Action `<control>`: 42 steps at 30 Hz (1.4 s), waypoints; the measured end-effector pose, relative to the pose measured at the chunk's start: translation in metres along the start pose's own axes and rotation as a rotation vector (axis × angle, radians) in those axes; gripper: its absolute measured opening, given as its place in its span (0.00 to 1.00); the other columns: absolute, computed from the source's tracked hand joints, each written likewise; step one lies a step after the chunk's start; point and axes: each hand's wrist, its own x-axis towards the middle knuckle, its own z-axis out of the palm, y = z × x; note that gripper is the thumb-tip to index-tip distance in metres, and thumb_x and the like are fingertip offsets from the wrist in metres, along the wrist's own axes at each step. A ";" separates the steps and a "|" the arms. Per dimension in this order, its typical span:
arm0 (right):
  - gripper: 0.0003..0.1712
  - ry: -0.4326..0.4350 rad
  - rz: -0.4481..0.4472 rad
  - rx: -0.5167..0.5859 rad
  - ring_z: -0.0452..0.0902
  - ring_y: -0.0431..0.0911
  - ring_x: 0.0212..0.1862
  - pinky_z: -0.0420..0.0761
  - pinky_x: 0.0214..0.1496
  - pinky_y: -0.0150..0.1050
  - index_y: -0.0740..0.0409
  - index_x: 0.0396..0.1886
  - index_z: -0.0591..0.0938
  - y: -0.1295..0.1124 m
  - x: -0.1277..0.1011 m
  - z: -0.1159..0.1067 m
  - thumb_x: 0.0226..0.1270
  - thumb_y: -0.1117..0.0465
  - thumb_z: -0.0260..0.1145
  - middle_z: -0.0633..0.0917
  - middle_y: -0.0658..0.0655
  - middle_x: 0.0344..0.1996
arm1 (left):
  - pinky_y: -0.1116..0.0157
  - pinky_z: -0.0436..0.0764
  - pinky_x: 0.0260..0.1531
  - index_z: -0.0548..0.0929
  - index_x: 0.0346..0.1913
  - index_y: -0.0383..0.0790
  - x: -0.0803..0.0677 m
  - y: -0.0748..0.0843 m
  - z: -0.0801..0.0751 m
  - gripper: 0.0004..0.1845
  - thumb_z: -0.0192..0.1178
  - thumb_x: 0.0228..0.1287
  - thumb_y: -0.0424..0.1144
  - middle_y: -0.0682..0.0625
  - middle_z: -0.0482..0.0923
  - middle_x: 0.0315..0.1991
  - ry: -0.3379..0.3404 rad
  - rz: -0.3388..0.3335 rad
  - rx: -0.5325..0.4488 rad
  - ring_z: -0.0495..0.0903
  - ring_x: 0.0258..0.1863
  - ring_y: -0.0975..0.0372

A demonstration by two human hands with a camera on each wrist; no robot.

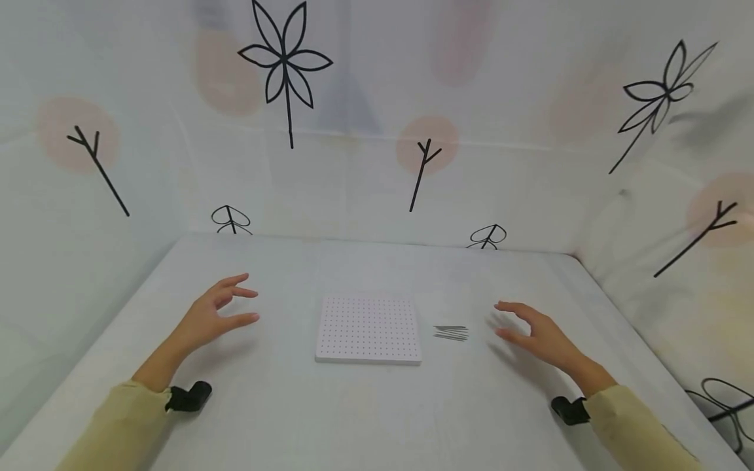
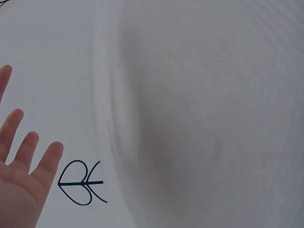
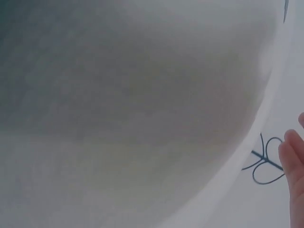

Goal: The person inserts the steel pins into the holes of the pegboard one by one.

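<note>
The left hand hovers over the table with its fingers loosely spread and slightly bent, holding nothing; the left wrist view shows those fingers apart against the pale cloth. The right hand hovers the same way, fingers relaxed and empty.

The table stretches wide under both hands. Its far edge meets the back curtain well beyond the fingertips, and the side curtains close in outward of each hand, the right one nearer its hand than the left. Bare cloth lies between each hand and the person's body.

The pegboard, white and dotted with holes, lies flat between the hands, inward of the left hand with open cloth between its left edge and the fingertips. The pins, a small bundle of thin dark rods, lie just beside the pegboard's right edge, near the right hand's fingertips and inward of them, not touching either.
</note>
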 end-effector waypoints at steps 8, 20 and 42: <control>0.27 0.009 -0.034 -0.037 0.68 0.61 0.56 0.68 0.55 0.59 0.64 0.55 0.75 -0.007 0.007 0.006 0.58 0.56 0.68 0.76 0.64 0.55 | 0.50 0.63 0.59 0.81 0.47 0.37 0.005 0.005 0.009 0.24 0.69 0.52 0.49 0.45 0.60 0.66 -0.013 0.033 -0.012 0.58 0.65 0.47; 0.21 -0.012 -0.129 -0.049 0.74 0.58 0.51 0.74 0.51 0.54 0.65 0.50 0.79 -0.013 0.017 0.013 0.56 0.66 0.69 0.80 0.61 0.48 | 0.51 0.66 0.58 0.82 0.44 0.37 0.013 0.012 0.023 0.21 0.69 0.52 0.47 0.45 0.64 0.64 -0.050 0.071 -0.052 0.61 0.63 0.49; 0.15 -0.140 -0.154 -0.014 0.76 0.53 0.48 0.75 0.50 0.52 0.60 0.45 0.81 -0.025 0.033 0.019 0.57 0.66 0.68 0.82 0.55 0.44 | 0.53 0.70 0.55 0.84 0.40 0.37 0.020 0.023 0.041 0.16 0.70 0.50 0.44 0.46 0.71 0.57 -0.127 0.132 -0.114 0.68 0.58 0.49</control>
